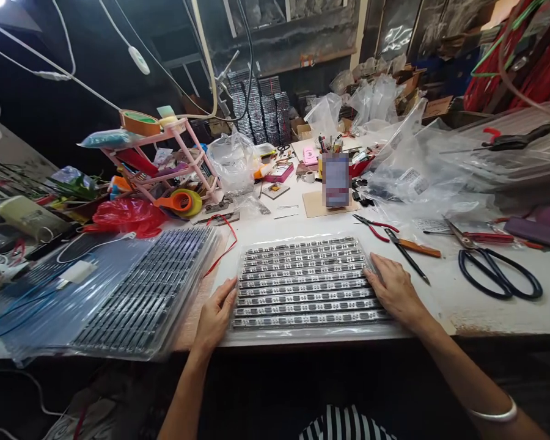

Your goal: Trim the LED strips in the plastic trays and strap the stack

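A clear plastic tray point(302, 333) with several rows of metallic strips point(307, 284) lies flat on the white table, near its front edge. My left hand point(216, 315) grips the tray's left side, its fingers close together at the rim. On the opposite side my right hand point(396, 290) holds the right rim, with the thumb over the ends of the strips. To the left rests a plastic-wrapped stack of trays point(142, 293) with dark strips, apart from my left hand.
Right of the tray are red-handled pliers point(378, 227), a black pen-like tool point(407, 256) and large scissors point(499, 275). Behind stand a phone point(336, 180) and a pink rack point(183, 156). Plastic bags point(421, 171) cover the back right. A red ribbon point(227, 247) lies between the stacks.
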Demonstrator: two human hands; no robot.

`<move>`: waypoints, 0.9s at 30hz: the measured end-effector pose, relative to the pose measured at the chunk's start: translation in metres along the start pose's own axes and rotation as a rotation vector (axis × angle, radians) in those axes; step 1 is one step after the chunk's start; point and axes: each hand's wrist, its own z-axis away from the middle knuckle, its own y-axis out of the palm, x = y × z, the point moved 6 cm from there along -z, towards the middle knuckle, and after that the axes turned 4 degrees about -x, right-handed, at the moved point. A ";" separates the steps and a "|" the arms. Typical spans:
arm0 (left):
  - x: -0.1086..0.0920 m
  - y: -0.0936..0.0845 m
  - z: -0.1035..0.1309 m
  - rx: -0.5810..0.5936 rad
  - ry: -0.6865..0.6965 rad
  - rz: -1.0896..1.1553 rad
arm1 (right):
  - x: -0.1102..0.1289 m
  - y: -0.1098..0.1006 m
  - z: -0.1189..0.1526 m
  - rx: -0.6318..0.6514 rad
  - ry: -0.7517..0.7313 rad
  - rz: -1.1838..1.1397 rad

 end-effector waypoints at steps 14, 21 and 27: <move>-0.003 0.000 0.003 0.006 0.066 -0.038 | 0.094 0.012 -0.064 0.503 -0.703 0.269; -0.001 -0.001 0.003 0.013 0.075 -0.051 | 0.093 0.012 -0.060 0.513 -0.736 0.269; -0.002 0.000 0.003 0.016 0.065 -0.044 | 0.019 -0.020 -0.030 0.050 -0.189 0.070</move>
